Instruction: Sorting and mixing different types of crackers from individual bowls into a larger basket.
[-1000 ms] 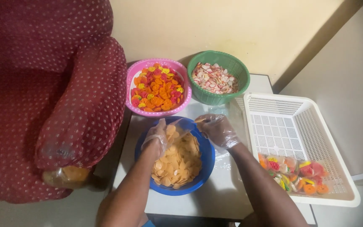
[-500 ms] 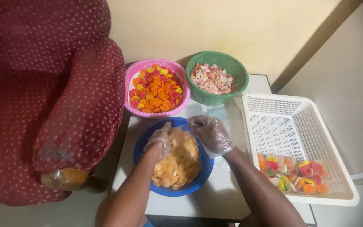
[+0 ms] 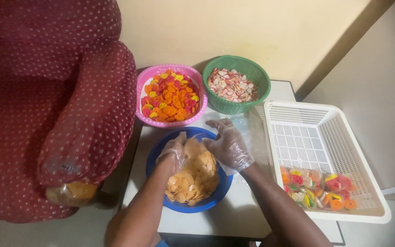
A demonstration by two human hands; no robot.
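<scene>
Both forearms enter from six o'clock and point toward twelve. The left hand [image 3: 173, 151], in a thin clear glove, is curled with fingers bent down and closed in a pinch. The right hand [image 3: 228, 145], also gloved, lies at three o'clock of it, palm down, fingers spread slightly toward eleven o'clock.

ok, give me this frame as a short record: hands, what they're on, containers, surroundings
left hand: in a clear glove, fingers down in the pale chips, gathering some
right hand: in a clear glove, over the chips at the bowl's far edge
blue bowl: holds the pale chips, nearest the person
pink basket: orange, red and yellow chips
green basket: white and pink chips
white crate: small filled bags at its near end
table: white, bears all four containers
armchair: dark red, dotted, left of the table
</scene>
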